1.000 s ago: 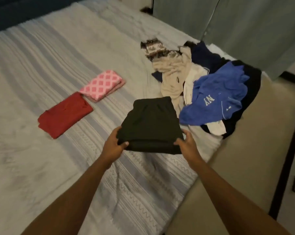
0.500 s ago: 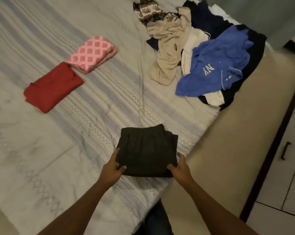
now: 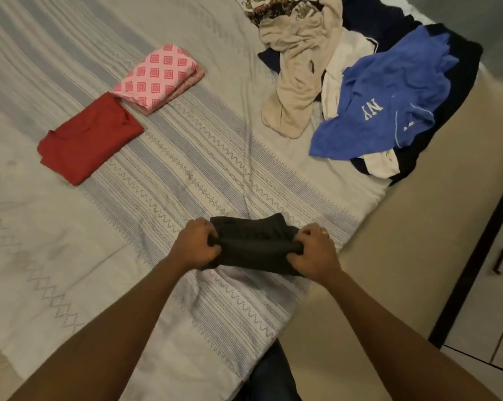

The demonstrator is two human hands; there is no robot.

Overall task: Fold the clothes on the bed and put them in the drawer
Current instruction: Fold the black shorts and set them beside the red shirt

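Far left on the striped bedsheet [image 3: 186,169] there's a folded red garment [image 3: 89,138] lying flat. Just up and right of it is a folded pink diamond-print garment [image 3: 157,79]; their corners are touching or very nearly, can't quite tell.

Moving to the middle, close to the bed's near edge, the left hand [image 3: 196,244] has its fingers curled tight round the left end of the black garment [image 3: 253,244]. That one's bunched into a thick fold stretched between both hands, low over the sheet, though I can't tell if it's fully resting on it. The right hand [image 3: 314,251] grips the other end the same way, fingers wrapped over the roll.

Up top right sits the unfolded heap. A brown-and-white patterned piece [image 3: 273,7] is at the back, with a crumpled beige garment [image 3: 296,91] trailing down from it and a white garment [image 3: 343,68] just beside that. A blue "NY" shirt [image 3: 389,96] is spread over dark navy clothes [image 3: 374,18] at the bed's right edge.

Past the bed is beige floor [image 3: 418,227], then a white cabinet with a dark handle [image 3: 502,257].
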